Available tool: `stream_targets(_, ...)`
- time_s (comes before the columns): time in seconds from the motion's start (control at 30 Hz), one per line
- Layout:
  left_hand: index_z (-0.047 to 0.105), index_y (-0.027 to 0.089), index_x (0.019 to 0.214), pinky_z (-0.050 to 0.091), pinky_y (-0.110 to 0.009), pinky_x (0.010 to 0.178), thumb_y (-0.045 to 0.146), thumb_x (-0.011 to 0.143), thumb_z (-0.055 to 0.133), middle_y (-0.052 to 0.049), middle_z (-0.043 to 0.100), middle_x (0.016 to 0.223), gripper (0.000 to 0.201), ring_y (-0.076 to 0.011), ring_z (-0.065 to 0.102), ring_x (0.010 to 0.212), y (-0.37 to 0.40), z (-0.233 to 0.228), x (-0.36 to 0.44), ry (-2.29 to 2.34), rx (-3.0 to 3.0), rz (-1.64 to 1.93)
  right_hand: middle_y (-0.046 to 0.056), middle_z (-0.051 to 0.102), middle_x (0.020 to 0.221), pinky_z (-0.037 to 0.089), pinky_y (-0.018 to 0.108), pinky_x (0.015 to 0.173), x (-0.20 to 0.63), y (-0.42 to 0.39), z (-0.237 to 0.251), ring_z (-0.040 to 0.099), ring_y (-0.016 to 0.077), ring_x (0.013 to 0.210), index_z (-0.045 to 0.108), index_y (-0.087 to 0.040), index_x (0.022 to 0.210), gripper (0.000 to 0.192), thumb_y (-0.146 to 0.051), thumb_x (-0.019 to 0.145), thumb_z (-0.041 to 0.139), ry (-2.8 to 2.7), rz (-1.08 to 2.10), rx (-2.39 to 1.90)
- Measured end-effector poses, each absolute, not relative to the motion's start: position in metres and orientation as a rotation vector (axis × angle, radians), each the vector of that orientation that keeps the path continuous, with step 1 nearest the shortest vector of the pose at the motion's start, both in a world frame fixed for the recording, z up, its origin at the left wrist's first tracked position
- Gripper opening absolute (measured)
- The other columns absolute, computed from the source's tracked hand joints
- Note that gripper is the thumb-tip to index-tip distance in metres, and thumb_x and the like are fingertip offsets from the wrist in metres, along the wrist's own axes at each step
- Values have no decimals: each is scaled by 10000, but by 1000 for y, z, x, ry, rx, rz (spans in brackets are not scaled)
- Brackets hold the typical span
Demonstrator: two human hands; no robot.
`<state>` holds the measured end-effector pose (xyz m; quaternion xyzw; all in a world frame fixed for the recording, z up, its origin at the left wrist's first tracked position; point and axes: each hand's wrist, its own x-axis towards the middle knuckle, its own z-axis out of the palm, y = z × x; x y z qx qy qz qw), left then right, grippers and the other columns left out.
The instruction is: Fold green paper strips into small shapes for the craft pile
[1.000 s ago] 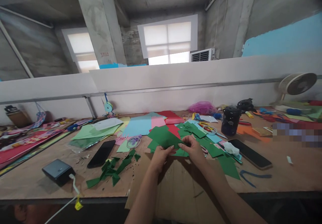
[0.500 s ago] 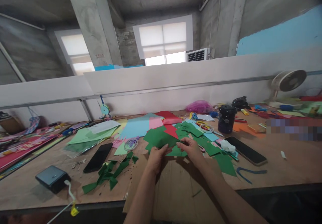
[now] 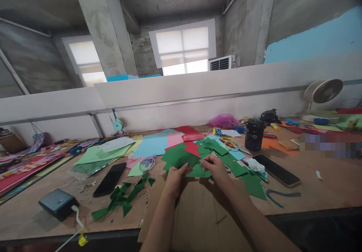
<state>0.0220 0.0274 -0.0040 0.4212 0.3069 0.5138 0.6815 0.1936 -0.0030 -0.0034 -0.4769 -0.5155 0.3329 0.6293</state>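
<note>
1. A black power bank (image 3: 58, 203) lies near the workbench's (image 3: 325, 191) front left edge, a white cable (image 3: 74, 225) with a yellow tag plugged into it.
2. A dark phone (image 3: 109, 179) lies screen-up to its right, beside a scatter of green paper scraps (image 3: 124, 199).
3. The left hand (image 3: 175, 177) has its fingers curled closed, pinching the near left edge of a green paper sheet (image 3: 181, 155) between thumb and fingertips.
4. That sheet is held just over a brown cardboard sheet (image 3: 195, 214) at the bench's front middle, close to the red paper (image 3: 192, 147) and other green pieces behind it.
5. The right hand (image 3: 215, 167) is likewise closed in a pinch on the same sheet's near right part, fingertips nearly meeting those of the left.
6. Further right stand a black jar (image 3: 253, 134) and a second phone (image 3: 275, 170), then a small white fan (image 3: 322, 91) at the far edge.
7. No writing or brand can be read anywhere; red marks on the concrete pillar (image 3: 102, 29) are too small to make out.
</note>
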Motion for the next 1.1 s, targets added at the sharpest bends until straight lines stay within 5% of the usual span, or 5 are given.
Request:
stream_targets(0.53, 743, 79, 887, 533, -359, 744, 387, 578, 854, -124, 744, 801, 450, -258, 695, 733, 27, -10, 25, 771, 1121, 1111, -40, 545, 575, 362, 250, 519, 189, -6, -5, 481, 132, 538, 596, -192, 638, 234, -403, 676, 691, -1339, 837, -1164)
stream_targets(1.1, 764, 95, 789, 533, -333, 720, 323, 494, 889, -118, 749, 784, 394, -238, 686, 700, 24, -6, 33, 755, 1097, 1146, -39, 546, 558, 401, 252, 511, 194, -1, -14, 498, 128, 525, 594, -189, 636, 272, -431, 706, 697, -1384, 836, -1135)
